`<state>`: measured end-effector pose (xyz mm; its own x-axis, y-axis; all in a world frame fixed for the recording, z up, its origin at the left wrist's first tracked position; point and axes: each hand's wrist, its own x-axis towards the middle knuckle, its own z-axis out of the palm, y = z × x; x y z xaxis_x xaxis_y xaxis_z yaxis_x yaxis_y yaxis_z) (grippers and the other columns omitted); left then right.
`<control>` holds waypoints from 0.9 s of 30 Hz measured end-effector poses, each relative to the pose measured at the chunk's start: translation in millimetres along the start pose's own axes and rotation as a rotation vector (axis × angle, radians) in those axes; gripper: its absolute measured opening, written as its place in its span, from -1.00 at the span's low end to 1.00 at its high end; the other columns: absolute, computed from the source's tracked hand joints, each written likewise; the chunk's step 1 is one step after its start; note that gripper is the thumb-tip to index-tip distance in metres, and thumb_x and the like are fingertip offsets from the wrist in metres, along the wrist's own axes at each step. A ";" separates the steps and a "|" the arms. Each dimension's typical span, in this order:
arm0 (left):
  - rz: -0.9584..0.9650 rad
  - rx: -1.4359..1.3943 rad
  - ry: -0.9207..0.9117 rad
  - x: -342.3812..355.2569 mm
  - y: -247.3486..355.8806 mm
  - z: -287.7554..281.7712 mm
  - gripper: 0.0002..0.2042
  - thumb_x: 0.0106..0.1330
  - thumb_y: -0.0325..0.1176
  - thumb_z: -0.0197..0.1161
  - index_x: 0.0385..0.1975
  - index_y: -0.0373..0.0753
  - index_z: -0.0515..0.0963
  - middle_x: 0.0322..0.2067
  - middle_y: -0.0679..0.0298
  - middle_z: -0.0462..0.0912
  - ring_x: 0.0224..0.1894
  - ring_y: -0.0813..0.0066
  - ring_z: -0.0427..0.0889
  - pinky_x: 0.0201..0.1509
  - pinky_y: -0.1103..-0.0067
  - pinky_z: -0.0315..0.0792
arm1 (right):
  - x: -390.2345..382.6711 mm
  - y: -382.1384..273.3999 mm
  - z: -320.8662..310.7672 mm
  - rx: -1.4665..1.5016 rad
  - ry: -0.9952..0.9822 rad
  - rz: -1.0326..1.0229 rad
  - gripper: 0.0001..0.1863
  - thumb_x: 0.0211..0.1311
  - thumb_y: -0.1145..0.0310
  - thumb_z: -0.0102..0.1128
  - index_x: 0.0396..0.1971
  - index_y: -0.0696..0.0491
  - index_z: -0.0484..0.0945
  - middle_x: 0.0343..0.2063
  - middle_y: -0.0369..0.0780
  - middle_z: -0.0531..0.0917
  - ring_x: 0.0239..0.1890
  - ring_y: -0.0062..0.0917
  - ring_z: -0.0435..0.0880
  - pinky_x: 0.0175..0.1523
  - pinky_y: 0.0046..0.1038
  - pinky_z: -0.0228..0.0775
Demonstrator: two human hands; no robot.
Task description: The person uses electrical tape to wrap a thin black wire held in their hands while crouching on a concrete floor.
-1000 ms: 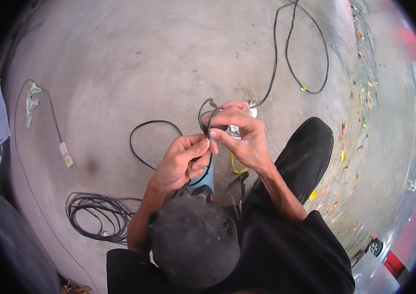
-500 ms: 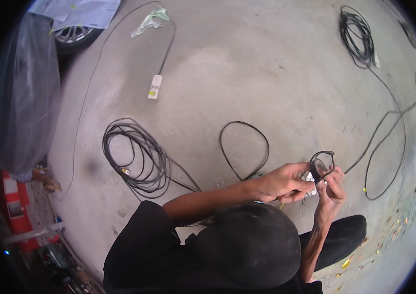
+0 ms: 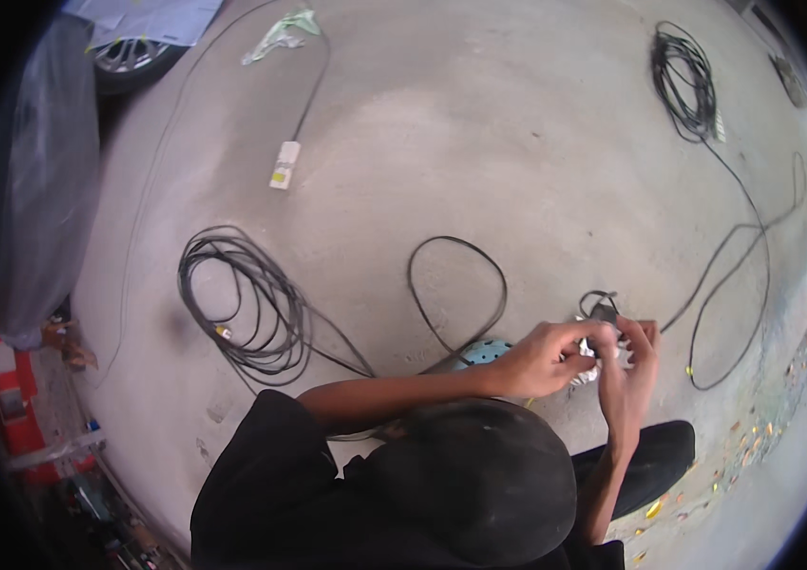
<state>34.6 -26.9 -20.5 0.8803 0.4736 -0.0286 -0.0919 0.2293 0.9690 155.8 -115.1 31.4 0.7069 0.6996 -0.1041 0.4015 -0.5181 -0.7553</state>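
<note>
My left hand [image 3: 555, 356] reaches across from the left, its fingers closed around a dark thing [image 3: 603, 312] that looks like a roll of black tape. My right hand [image 3: 629, 366] comes up from below and pinches the same thing from the other side. A thin black loop [image 3: 597, 294] stands out just beyond the fingertips. Between and beneath the hands shows something white and crumpled-looking [image 3: 586, 372], mostly hidden. A black cable [image 3: 702, 285] runs off to the right from near my right hand.
A coiled black cable [image 3: 246, 313] lies at left, joined to a single loop [image 3: 410, 275] in the middle. Another coil [image 3: 683, 81] is at far right. A white power strip [image 3: 284, 165] lies farther back. A light blue dotted thing [image 3: 486, 352] sits by my left forearm; a wheel [image 3: 132, 59] stands far left.
Both hands have drawn closer together around the dark roll, which shows less now. The black loop is smaller. The whole view has shifted slightly, and more of the light blue dotted thing shows.
</note>
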 end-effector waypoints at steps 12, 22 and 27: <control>-0.048 0.107 0.165 4.6 -1.9 -3.9 -0.75 0.40 -0.51 0.21 -0.16 -0.32 0.21 -0.64 0.26 0.51 -0.60 0.76 0.38 -0.56 0.63 0.24 | 1.2 5.6 -2.0 0.609 -0.068 0.046 -0.81 0.16 0.40 0.36 -0.27 0.13 0.61 -0.33 -0.35 0.47 -0.33 -0.73 0.32 -0.31 -0.63 0.14; -0.051 0.456 -0.106 6.0 4.0 -13.3 -0.82 0.48 -0.41 0.10 -0.03 -0.33 0.41 -0.66 0.32 0.51 -0.70 0.67 0.36 -0.61 0.60 0.21 | -12.9 -9.1 -25.6 0.417 -0.175 0.051 -0.64 0.27 0.09 0.33 -0.47 0.13 0.66 -0.56 -0.24 0.57 -0.40 -0.56 0.34 -0.12 -0.39 0.28; -0.504 -0.134 -0.096 1.9 12.7 -11.0 -0.78 0.51 -0.37 0.08 0.02 -0.33 0.43 -0.48 0.26 0.57 -0.61 0.73 0.33 -0.55 0.68 0.29 | -21.7 8.1 -33.3 0.116 -0.156 0.144 -0.56 0.28 0.00 0.28 -0.48 0.14 0.69 -0.57 -0.10 0.59 -0.34 -0.33 0.49 -0.07 -0.27 0.41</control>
<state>30.0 -13.7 -10.9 0.8690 0.1979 -0.4536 0.3001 0.5180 0.8010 163.0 -150.8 49.1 0.6498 0.6950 -0.3079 0.2275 -0.5642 -0.7936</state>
